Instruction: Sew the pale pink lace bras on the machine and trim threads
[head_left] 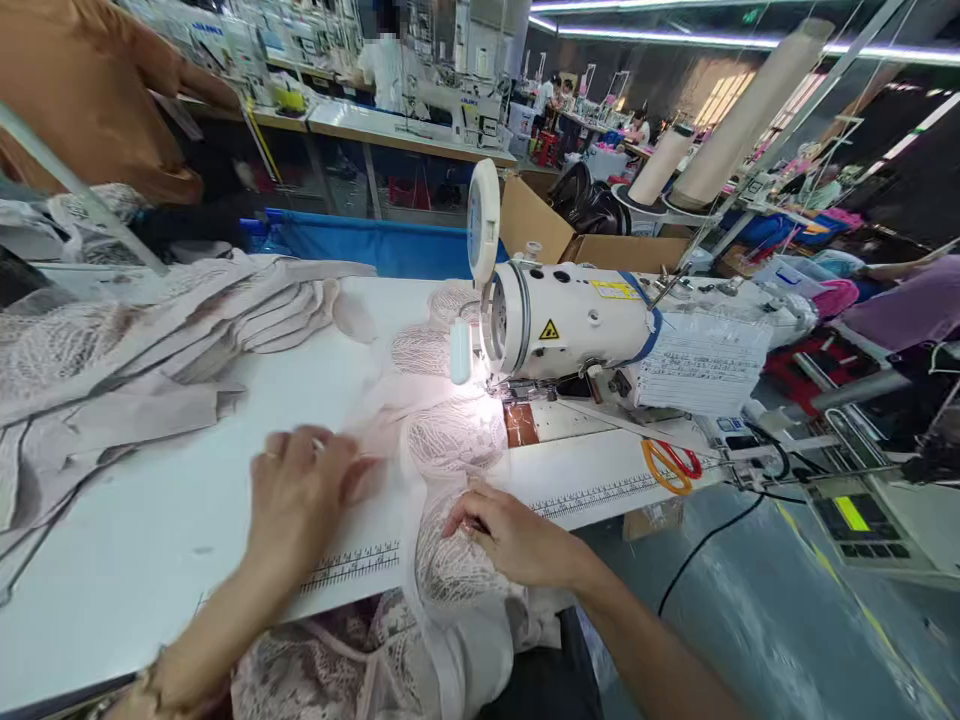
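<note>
Head view – both hands flat, fingers spread: left hand (300,490) and right hand (510,540) pressing lace fabric (457,435)

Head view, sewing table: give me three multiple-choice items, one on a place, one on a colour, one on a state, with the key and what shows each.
1. Where do the scissors lie?
A. right of the needle area, on the table
B. on the fabric pile
C. in the left hand

2. What colour are the scissors' handles?
A. blue and green
B. orange and red
C. black

3. How is the left hand placed?
A. lifted off the table
B. closed round a thread cone
C. flat on the lace fabric

Key: 1 A, they lie by the ruler strip below the sewing machine. 2 B, one loop orange, one red. 3 C, palm down with fingers spread, while the right hand presses the lace nearer the table edge.
</note>
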